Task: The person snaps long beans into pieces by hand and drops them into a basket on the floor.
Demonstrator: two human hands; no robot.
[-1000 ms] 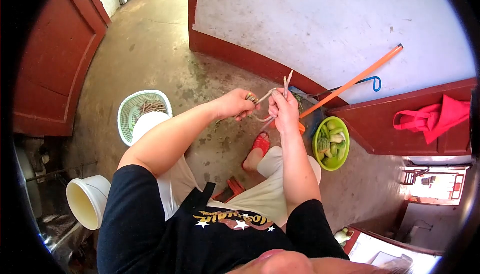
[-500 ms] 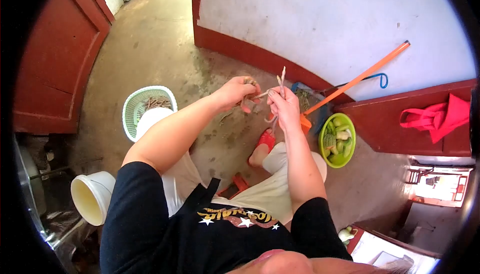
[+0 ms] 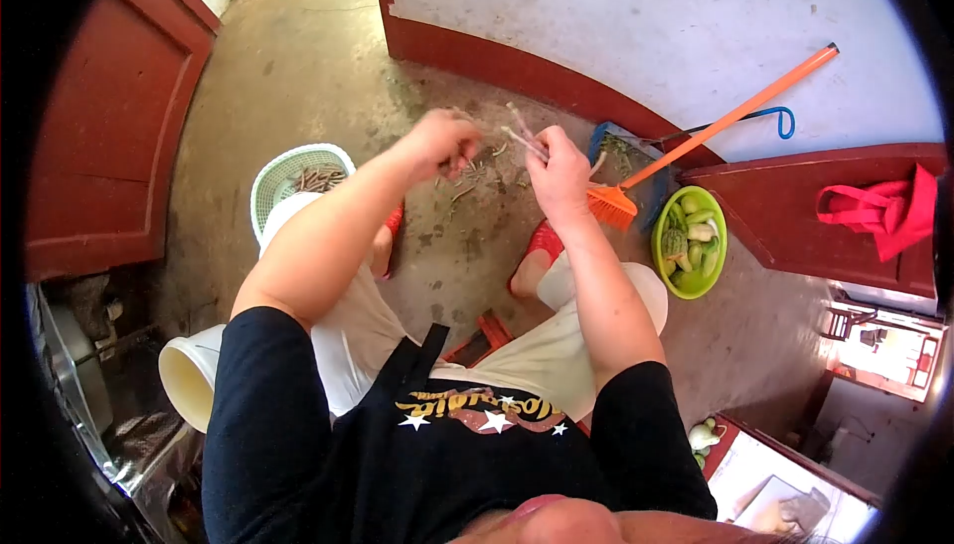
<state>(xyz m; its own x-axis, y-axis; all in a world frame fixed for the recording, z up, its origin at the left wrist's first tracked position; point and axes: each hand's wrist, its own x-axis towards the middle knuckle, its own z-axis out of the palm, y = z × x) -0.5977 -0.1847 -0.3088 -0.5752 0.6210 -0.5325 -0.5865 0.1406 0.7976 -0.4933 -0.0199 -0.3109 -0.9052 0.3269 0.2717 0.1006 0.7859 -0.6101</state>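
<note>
My right hand [image 3: 559,181] is closed round a few thin, pale purplish-brown long beans [image 3: 524,137], whose ends stick out past the fingers toward the upper left. To its left, apart from it, my left hand [image 3: 442,142] is raised with curled fingers. Motion blurs that hand, and what it holds is hidden. Below my left forearm, a pale green woven basket [image 3: 266,186] holds short broken bean pieces [image 3: 318,178]. Scraps of bean [image 3: 467,186] lie on the floor between my feet.
An orange broom [image 3: 715,127] leans by a blue dustpan [image 3: 651,171] against the wall. Right of my knee is a lime-green basin [image 3: 717,271] of green vegetables. A white bucket [image 3: 189,375] stands at the left. A red bag [image 3: 884,211] hangs at the right.
My left hand has moved up and left, away from the beans in my right hand. The beans in my right hand now point more to the upper left. The view has shifted slightly.
</note>
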